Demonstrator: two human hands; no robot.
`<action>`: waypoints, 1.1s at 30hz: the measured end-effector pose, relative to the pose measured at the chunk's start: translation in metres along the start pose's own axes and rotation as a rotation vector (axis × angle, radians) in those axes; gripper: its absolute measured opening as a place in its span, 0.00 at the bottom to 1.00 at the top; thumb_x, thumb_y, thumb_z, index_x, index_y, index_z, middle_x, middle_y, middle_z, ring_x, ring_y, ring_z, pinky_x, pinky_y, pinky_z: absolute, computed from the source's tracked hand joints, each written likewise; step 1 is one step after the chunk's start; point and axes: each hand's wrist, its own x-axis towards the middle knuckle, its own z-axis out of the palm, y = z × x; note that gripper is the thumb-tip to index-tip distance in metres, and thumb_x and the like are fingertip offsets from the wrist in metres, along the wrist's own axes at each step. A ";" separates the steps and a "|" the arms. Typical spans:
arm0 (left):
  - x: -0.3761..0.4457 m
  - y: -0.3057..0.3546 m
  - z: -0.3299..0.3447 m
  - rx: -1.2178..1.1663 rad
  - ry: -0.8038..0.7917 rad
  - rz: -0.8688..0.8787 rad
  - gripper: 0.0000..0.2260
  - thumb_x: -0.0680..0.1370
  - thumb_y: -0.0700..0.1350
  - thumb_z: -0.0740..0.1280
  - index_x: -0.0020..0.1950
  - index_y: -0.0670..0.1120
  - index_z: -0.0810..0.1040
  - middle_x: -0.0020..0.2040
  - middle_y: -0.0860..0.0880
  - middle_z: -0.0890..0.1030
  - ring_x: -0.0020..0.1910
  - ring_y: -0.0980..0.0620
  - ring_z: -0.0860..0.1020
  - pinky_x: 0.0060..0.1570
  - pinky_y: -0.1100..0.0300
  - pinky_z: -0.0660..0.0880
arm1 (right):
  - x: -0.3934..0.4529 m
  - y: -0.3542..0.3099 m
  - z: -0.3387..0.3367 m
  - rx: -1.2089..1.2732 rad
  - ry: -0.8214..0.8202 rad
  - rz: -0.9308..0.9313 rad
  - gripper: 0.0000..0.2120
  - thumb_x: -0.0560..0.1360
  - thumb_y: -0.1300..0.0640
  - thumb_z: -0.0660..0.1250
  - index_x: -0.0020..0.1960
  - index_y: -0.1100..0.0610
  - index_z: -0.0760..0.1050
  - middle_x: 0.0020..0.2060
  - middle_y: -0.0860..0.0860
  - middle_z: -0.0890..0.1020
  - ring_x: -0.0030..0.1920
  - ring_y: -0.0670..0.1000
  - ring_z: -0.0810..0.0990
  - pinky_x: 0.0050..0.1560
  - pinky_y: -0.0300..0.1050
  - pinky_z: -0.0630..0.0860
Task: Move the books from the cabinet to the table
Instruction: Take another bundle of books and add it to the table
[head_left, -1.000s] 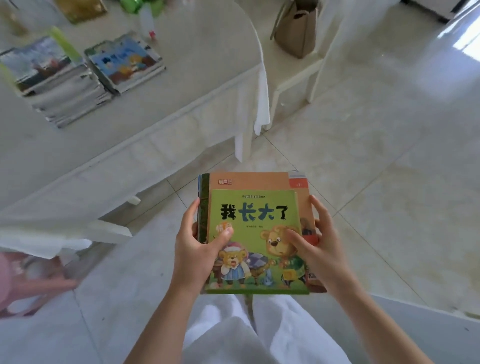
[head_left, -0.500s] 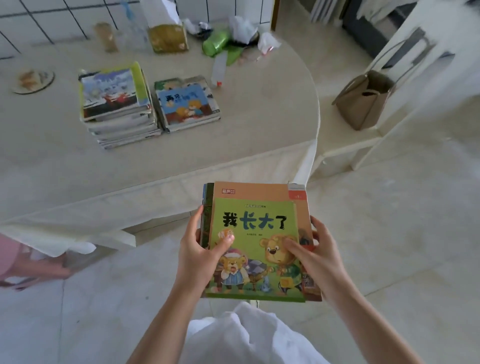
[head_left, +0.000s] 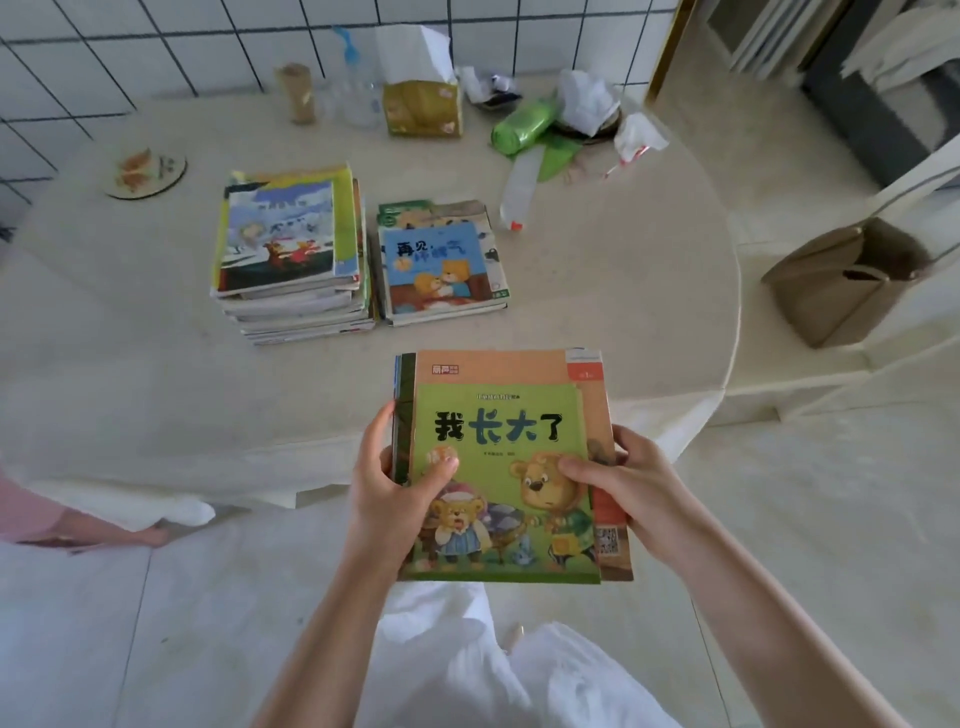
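I hold a small stack of picture books (head_left: 506, 415), a green bear cover on top of an orange one, over the near edge of the cream table (head_left: 130, 374). My left hand (head_left: 397, 488) grips the stack's left edge, thumb on the cover. My right hand (head_left: 631, 486) grips the right edge the same way. Farther back on the table lie a tall pile of books (head_left: 291, 260) and, right of it, a lower pile with a blue cover (head_left: 441, 265). The cabinet is out of view.
Along the tiled wall stand a tissue box (head_left: 422, 106), a bottle (head_left: 358, 83), a green bag (head_left: 524, 124) and wrappers. A coaster (head_left: 145, 171) lies at the left. A brown bag (head_left: 852, 275) sits on a bench to the right. Another person's arm (head_left: 78, 525) shows at the left.
The view has swung up and closer to the table, which now fills the frame. The books in my hands have come over the table's near edge. My grip is unchanged.
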 end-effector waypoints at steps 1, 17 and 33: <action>0.014 0.004 -0.002 -0.017 -0.005 -0.002 0.33 0.69 0.46 0.77 0.65 0.71 0.65 0.55 0.52 0.83 0.51 0.47 0.84 0.51 0.43 0.80 | 0.011 -0.009 0.003 -0.001 -0.008 0.009 0.25 0.66 0.64 0.77 0.60 0.56 0.73 0.48 0.56 0.85 0.43 0.57 0.86 0.46 0.60 0.82; 0.187 0.061 -0.039 -0.071 -0.222 -0.284 0.36 0.69 0.41 0.77 0.72 0.53 0.64 0.48 0.53 0.86 0.48 0.52 0.84 0.60 0.45 0.75 | 0.142 -0.103 0.047 0.000 -0.070 -0.013 0.29 0.63 0.68 0.77 0.58 0.48 0.73 0.57 0.56 0.79 0.49 0.58 0.84 0.44 0.55 0.82; 0.233 0.062 -0.013 0.202 -0.152 0.041 0.18 0.62 0.40 0.79 0.48 0.49 0.79 0.37 0.68 0.82 0.41 0.66 0.82 0.42 0.69 0.78 | 0.212 -0.096 0.038 -0.353 0.077 -0.283 0.27 0.60 0.70 0.78 0.35 0.47 0.64 0.24 0.36 0.76 0.30 0.39 0.73 0.32 0.31 0.68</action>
